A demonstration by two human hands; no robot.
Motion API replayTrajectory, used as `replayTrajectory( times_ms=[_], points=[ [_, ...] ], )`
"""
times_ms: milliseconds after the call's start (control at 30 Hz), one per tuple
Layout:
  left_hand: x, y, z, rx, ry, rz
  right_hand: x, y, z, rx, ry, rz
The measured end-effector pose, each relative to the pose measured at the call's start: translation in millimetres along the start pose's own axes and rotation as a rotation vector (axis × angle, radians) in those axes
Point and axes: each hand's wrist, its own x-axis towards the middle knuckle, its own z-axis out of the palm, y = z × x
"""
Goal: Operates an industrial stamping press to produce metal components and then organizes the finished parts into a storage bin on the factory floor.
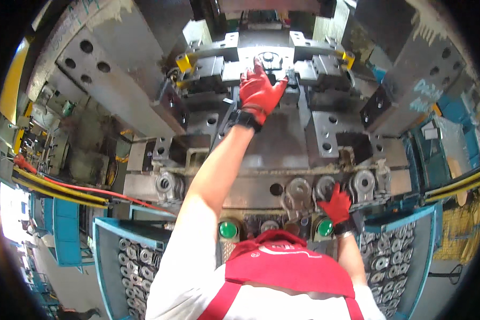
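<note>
My left hand [261, 90], in a red glove, reaches into the machine's tooling. Its index finger and thumb are spread apart, close to a round metal part [271, 60] seated in the bright centre; whether they touch it is unclear. My right hand [336, 206], also red-gloved, rests at the lower right of a ring-ended metal forging [325, 186] on the front ledge. Its fingers look spread over that forging and seem to touch it. Beside it lie another forging [298, 192] on the left and a stack of forgings [364, 184] on the right.
More forgings [168, 186] sit at the ledge's left end. Two green buttons [228, 230] [324, 228] are below the ledge. Blue bins of forgings [98, 256] [424, 256] stand on both sides of me. Heavy steel columns [112, 58] [405, 69] flank the tooling.
</note>
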Motion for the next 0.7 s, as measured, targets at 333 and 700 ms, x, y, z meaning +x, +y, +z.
replayTrajectory(
  times_ms=[333,700],
  points=[
    [175.6,-74.3,160.6,0.408,-0.497,0.177,-7.4,12.5,19.6,0.214,0.040,-0.001],
    [-120.4,-16.7,-63.8,-0.332,0.021,0.130,-9.8,38.3,20.2,0.564,0.060,-0.032]
  ],
)
